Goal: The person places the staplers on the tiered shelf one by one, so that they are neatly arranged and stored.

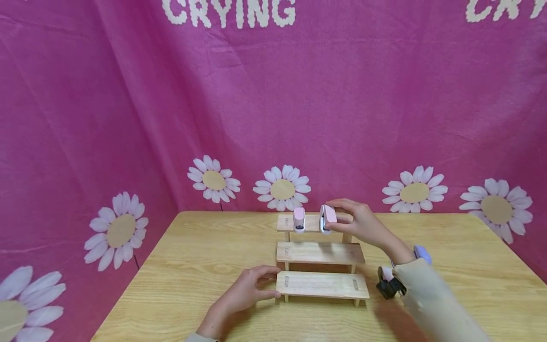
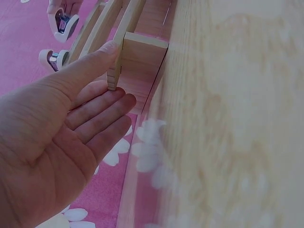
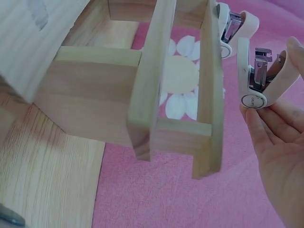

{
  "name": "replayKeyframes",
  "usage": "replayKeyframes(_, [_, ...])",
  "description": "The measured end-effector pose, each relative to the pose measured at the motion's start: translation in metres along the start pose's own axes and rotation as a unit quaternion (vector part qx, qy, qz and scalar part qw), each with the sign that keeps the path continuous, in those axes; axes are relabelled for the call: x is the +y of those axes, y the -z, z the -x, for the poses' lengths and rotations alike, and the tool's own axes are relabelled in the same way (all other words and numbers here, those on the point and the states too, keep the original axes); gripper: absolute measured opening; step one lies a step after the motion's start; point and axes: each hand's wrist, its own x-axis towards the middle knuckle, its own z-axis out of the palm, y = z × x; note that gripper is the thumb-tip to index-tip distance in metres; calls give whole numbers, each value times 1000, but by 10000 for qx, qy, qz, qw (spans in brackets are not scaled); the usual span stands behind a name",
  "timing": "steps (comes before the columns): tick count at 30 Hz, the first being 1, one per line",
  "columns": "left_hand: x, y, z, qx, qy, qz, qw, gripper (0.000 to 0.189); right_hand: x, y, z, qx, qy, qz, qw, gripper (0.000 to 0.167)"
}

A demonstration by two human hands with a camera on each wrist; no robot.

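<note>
A three-tier wooden display stand stands on the table. My left hand pinches the left end of its lowest tier, with the thumb on one face and the fingertips on the other. My right hand grips a small pink-and-white stapler at the right part of the top tier. In the right wrist view this stapler is just beside the tier's edge, its metal insides showing. A second, matching stapler stands on the top tier to its left.
The stand is on a light wood-grain table. Behind and to the left hangs a magenta cloth with white daisies and lettering. A wrist camera is strapped to the right forearm, near the stand's right side.
</note>
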Motion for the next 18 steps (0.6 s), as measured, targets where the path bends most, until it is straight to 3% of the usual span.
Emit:
replayKeyframes(7, [-3, -2, 1, 9, 31, -40, 10000, 51, 7, -10, -9, -392, -284, -704, 9963, 50])
replayKeyframes(18, [-3, 1, 0, -41, 85, -89, 9999, 53, 9, -15, -17, -437, -235, -514, 9974, 50])
